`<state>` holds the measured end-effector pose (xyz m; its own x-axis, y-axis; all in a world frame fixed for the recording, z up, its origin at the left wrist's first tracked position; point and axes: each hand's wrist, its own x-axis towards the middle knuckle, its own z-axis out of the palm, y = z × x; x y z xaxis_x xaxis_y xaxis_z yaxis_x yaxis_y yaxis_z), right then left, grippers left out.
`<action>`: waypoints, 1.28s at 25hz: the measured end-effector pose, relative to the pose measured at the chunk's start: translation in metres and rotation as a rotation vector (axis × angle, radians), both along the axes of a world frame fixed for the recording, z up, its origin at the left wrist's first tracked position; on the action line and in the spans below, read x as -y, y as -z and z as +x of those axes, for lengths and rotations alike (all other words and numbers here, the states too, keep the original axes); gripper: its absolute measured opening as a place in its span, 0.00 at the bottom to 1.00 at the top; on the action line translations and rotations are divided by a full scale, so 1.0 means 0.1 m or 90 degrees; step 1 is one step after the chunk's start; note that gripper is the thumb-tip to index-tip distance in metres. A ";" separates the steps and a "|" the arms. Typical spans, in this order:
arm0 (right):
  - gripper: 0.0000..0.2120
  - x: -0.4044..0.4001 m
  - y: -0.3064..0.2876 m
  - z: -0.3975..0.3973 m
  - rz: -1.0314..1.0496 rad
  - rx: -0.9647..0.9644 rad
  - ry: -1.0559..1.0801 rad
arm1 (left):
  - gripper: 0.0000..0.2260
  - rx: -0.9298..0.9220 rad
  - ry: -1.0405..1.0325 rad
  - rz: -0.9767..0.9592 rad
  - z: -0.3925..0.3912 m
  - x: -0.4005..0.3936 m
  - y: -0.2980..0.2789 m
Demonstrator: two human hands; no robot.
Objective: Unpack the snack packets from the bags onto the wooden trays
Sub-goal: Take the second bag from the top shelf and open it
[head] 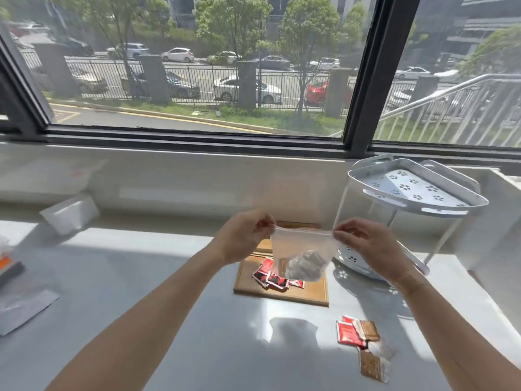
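Observation:
A clear plastic bag (301, 249) hangs in the air above the wooden tray (310, 292). My left hand (242, 235) pinches its top left corner and my right hand (369, 244) pinches its top right corner, stretching the mouth between them. Greyish packets sit bunched in the bag's bottom (306, 263). Several red snack packets (275, 276) lie on the near tray, partly behind the bag. A second wooden tray (265, 245) shows just beyond it, mostly hidden by the bag and my left hand.
More red and brown packets (361, 337) lie loose on the grey table near the right. A white two-tier corner rack (417, 193) stands at the right. A white box (70, 213) sits at the back left, flat bags (22, 309) at the left edge.

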<state>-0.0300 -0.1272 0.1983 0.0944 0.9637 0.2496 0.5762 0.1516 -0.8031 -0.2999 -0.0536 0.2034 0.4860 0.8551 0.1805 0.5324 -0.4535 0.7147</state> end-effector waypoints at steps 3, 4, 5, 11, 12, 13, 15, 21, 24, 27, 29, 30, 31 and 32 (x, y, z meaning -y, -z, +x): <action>0.05 0.18 0.49 -0.25 -0.058 -0.035 0.010 | 0.02 -0.006 -0.027 -0.034 -0.22 0.19 0.44; 0.05 0.23 0.63 -0.32 -0.078 -0.048 0.020 | 0.02 -0.010 -0.033 -0.046 -0.28 0.24 0.58; 0.05 0.27 0.75 -0.40 -0.094 -0.057 0.031 | 0.02 -0.017 -0.037 -0.059 -0.34 0.29 0.70; 0.08 0.63 1.30 -0.82 -0.151 -0.062 0.073 | 0.03 -0.060 -0.089 -0.106 -0.59 0.50 1.32; 0.08 0.69 1.34 -0.86 -0.166 -0.068 0.078 | 0.03 -0.062 -0.100 -0.110 -0.60 0.53 1.36; 0.08 0.74 1.37 -0.89 -0.178 -0.071 0.084 | 0.03 -0.064 -0.113 -0.115 -0.60 0.55 1.41; 0.08 0.83 1.39 -0.97 -0.190 -0.078 0.084 | 0.03 -0.062 -0.153 -0.137 -0.57 0.59 1.44; 0.10 1.03 1.52 -1.34 -0.148 -0.041 0.121 | 0.11 0.169 -0.285 -0.424 -0.30 0.83 1.39; 0.10 1.07 1.65 -1.44 -0.065 0.079 0.090 | 0.15 0.157 -0.270 -0.578 -0.25 0.95 1.34; 0.09 1.05 1.71 -1.48 -0.042 0.127 0.049 | 0.09 0.124 -0.245 -0.593 -0.29 0.95 1.32; 0.07 1.02 1.71 -1.47 -0.043 0.131 0.015 | 0.05 0.117 -0.246 -0.595 -0.32 0.92 1.29; 0.06 1.01 1.69 -1.47 -0.054 0.135 -0.003 | 0.05 0.109 -0.250 -0.597 -0.33 0.90 1.28; 0.07 0.98 1.65 -1.47 -0.076 0.127 -0.018 | 0.05 0.101 -0.255 -0.603 -0.35 0.87 1.27; 0.09 0.95 1.60 -1.46 -0.112 0.097 -0.029 | 0.05 0.097 -0.257 -0.611 -0.36 0.86 1.26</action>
